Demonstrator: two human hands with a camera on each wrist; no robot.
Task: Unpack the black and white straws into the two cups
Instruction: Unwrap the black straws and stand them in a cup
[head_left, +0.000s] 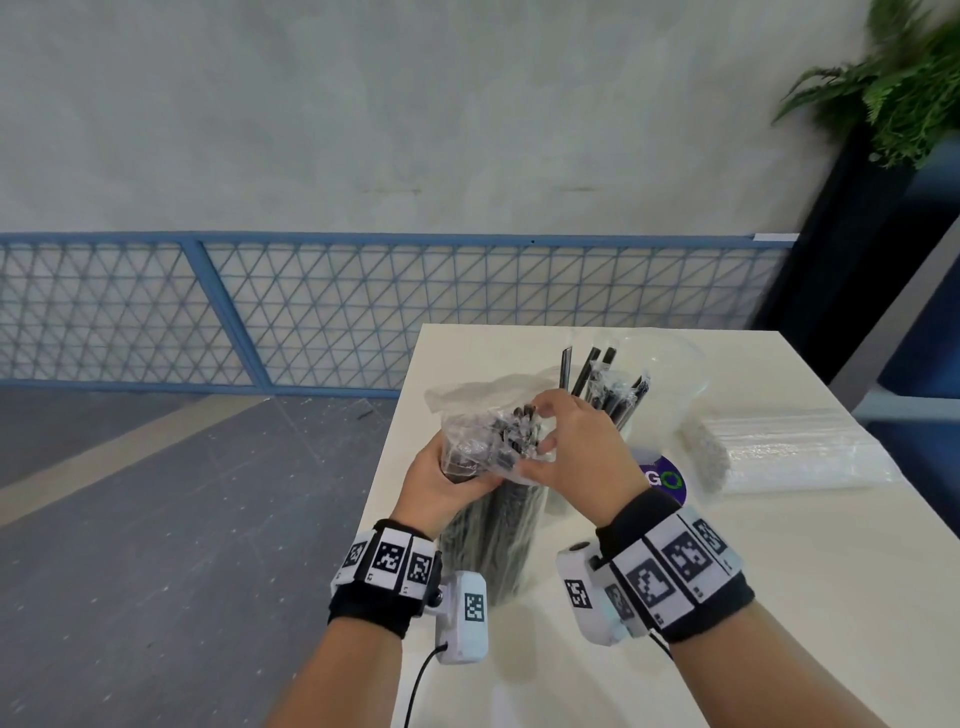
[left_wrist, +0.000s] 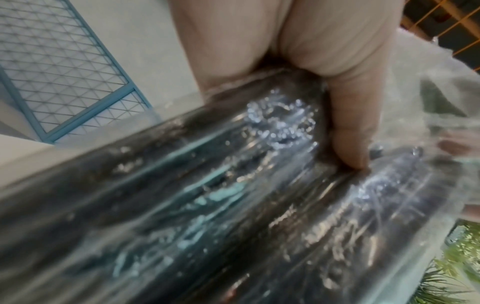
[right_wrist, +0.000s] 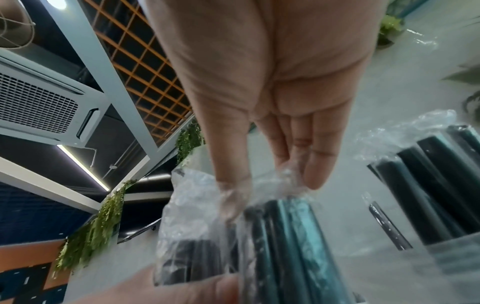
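**Two hands on one bag of black straws**

The left hand (head_left: 441, 483) wraps its grip round the bag of black straws (head_left: 493, 540), standing upright on the white desk (head_left: 779, 597). The right hand (head_left: 576, 452) pinches wrapped straws at the bag's open top. Behind stand two clear cups: one cup (head_left: 631, 415) holds several black straws, the other cup (head_left: 670, 364) shows none. One pack of white straws (head_left: 779, 452) lies at the right.

I see a clear bag of black straws (head_left: 488, 525) standing upright at the bench's near left, mouth open; behind it a clear cup (head_left: 631, 415) holds wrapped black straws (head_left: 608, 387); a sealed pack of white straws (head_left: 779, 449) lies flat to its right; a second clear cup (head_left: 670, 364) stands behind.
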